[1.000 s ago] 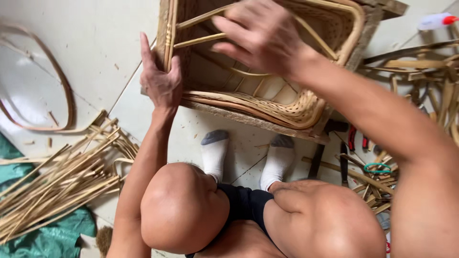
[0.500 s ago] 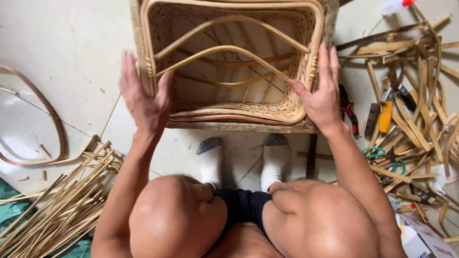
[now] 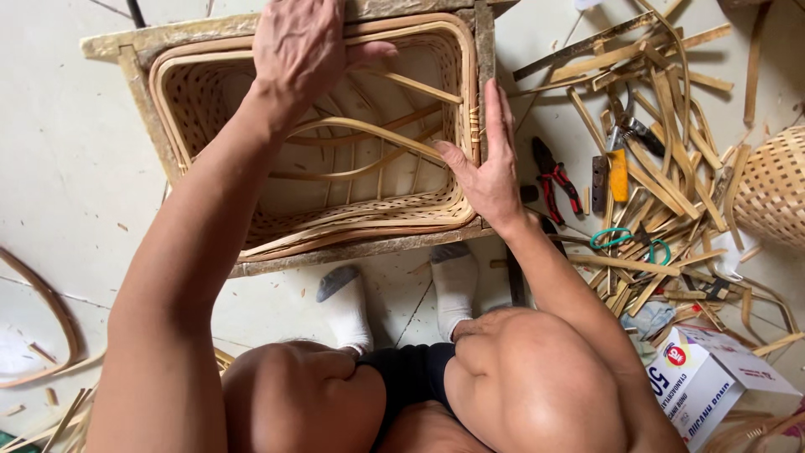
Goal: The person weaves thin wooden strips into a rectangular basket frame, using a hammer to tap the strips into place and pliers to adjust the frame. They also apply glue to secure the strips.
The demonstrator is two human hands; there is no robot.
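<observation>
Over the woven basket [image 3: 335, 210], which sits in a wooden frame [image 3: 126, 50] before our knees, our left hand [image 3: 306, 46] spreads wide on the far rim; our right hand [image 3: 490, 164] lies flat against its right wall, thumb touching a bent strip [image 3: 360, 130]. Red-handled pliers [image 3: 558, 180] lie just beside.

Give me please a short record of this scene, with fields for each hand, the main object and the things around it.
left hand: reaches over the far rim of the woven basket, fingers spread, nothing clasped
right hand: open, flat against the basket's right rim, thumb on a bent bamboo strip
woven basket: rectangular, sits inside a wooden frame, curved strips span its inside
floor, right side: red-handled pliers, loose bamboo strips, a round woven basket, a cardboard box
feet: white socks below the frame
</observation>
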